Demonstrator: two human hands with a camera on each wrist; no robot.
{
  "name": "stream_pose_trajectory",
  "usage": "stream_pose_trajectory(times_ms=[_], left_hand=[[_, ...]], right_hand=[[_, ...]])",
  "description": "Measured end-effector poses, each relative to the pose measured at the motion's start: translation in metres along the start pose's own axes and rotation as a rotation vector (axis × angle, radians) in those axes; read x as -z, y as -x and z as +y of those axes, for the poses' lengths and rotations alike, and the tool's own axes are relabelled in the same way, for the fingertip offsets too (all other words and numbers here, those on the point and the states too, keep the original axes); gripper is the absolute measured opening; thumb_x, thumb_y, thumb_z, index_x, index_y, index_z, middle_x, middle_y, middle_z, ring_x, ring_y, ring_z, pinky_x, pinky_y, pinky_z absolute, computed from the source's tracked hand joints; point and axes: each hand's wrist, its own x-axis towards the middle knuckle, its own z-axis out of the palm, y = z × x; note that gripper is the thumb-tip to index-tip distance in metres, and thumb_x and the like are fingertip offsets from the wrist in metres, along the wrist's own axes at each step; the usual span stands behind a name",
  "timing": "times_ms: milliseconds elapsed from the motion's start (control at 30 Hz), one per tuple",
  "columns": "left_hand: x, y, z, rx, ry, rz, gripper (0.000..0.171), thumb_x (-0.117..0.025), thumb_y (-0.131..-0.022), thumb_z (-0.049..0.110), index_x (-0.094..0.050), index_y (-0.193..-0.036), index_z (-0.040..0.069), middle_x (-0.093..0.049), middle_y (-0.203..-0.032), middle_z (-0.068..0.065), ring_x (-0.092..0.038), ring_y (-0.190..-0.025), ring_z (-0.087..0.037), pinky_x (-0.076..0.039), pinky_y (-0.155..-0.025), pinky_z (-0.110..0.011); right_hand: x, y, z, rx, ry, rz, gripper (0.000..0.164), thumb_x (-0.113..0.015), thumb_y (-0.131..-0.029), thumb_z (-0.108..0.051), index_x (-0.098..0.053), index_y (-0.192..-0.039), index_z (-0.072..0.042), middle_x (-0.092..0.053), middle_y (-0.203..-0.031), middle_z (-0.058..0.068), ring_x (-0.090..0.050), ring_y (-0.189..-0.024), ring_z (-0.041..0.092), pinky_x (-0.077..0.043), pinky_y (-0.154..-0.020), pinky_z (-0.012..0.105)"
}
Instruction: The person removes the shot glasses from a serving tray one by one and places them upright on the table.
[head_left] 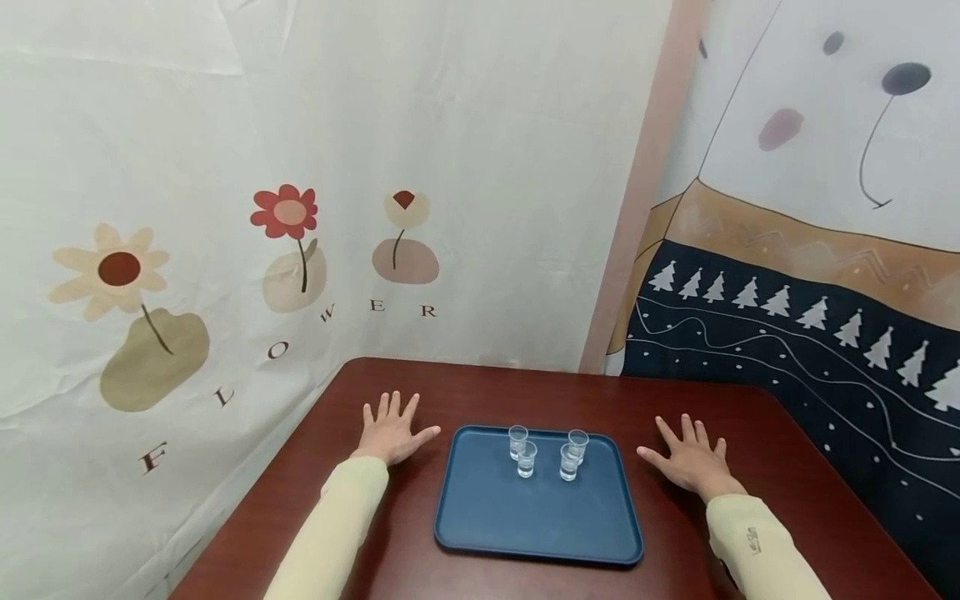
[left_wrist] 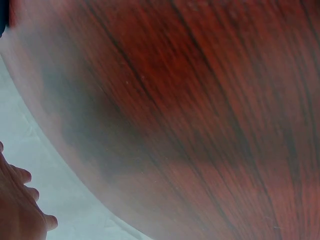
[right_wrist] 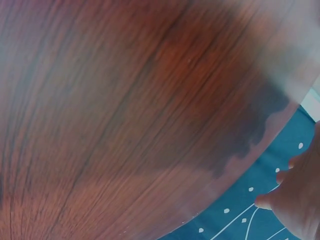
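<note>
A blue tray (head_left: 536, 525) lies on the reddish-brown table, with several small clear glasses on its far half. Two of them, a back glass (head_left: 518, 442) and a front glass (head_left: 527, 460), stand toward the left; another pair, a back glass (head_left: 578, 442) and a front glass (head_left: 568, 463), stands toward the right. Each seems to hold a little clear liquid. My left hand (head_left: 392, 435) is left of the tray with fingers spread, holding nothing. To the tray's right, my right hand (head_left: 693, 461) is likewise spread and bare. Both wrist views catch only part of each hand above the tabletop.
The table (head_left: 405, 533) reaches back to a white curtain (head_left: 487, 167) printed with flowers and letters. On the right hangs a cloth (head_left: 750, 350) with a bear face and white trees. Rounded table corners show at the back.
</note>
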Motion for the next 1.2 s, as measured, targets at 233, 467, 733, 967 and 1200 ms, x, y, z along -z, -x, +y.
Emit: stream_pose_trajectory(times_ms=[233, 467, 733, 967, 1200], left_hand=[[0.0, 0.0, 0.005, -0.023, -0.008, -0.007, 0.089, -0.047, -0.093, 0.068, -0.027, -0.158, 0.01, -0.019, -0.158, -0.03, -0.011, -0.147, -0.048, -0.002, -0.112, -0.068], [0.0, 0.0, 0.011, -0.05, -0.019, -0.018, 0.089, -0.048, -0.093, 0.068, -0.027, -0.158, 0.011, -0.02, -0.159, -0.028, -0.01, -0.148, -0.046, -0.003, -0.113, -0.067], [0.003, 0.0, 0.016, -0.071, -0.014, -0.011, 0.089, -0.05, -0.092, 0.068, -0.028, -0.158, 0.011, -0.024, -0.158, -0.027, -0.013, -0.148, -0.044, -0.004, -0.113, -0.067], [0.001, 0.001, 0.021, -0.088, -0.016, -0.013, 0.09, -0.049, -0.092, 0.069, -0.029, -0.157, 0.012, -0.026, -0.158, -0.026, -0.015, -0.147, -0.043, -0.006, -0.113, -0.067], [-0.001, 0.005, 0.026, -0.114, -0.003, -0.018, 0.09, -0.052, -0.091, 0.068, -0.029, -0.157, 0.011, -0.028, -0.157, -0.025, -0.019, -0.147, -0.042, -0.008, -0.113, -0.067]], right_hand=[[-0.002, 0.0, -0.007, 0.015, -0.011, 0.009, 0.096, -0.046, -0.091, -0.072, -0.031, -0.153, -0.001, -0.009, -0.152, 0.043, -0.004, -0.138, 0.063, 0.001, -0.102, 0.079], [-0.002, 0.0, -0.013, 0.024, 0.008, 0.008, 0.096, -0.046, -0.091, -0.073, -0.031, -0.153, -0.002, -0.01, -0.152, 0.043, -0.007, -0.138, 0.062, -0.003, -0.104, 0.078], [-0.002, 0.0, -0.018, 0.056, 0.008, 0.018, 0.095, -0.047, -0.091, -0.073, -0.034, -0.152, -0.002, -0.012, -0.152, 0.043, -0.009, -0.138, 0.062, -0.005, -0.104, 0.078], [-0.007, -0.001, -0.02, 0.058, 0.006, 0.013, 0.092, -0.047, -0.092, -0.07, -0.033, -0.153, -0.003, -0.012, -0.154, 0.041, -0.009, -0.139, 0.061, -0.005, -0.105, 0.077], [-0.007, 0.002, -0.029, 0.082, 0.006, 0.027, 0.091, -0.05, -0.092, -0.07, -0.035, -0.153, -0.004, -0.015, -0.153, 0.04, -0.013, -0.139, 0.06, -0.008, -0.105, 0.076]])
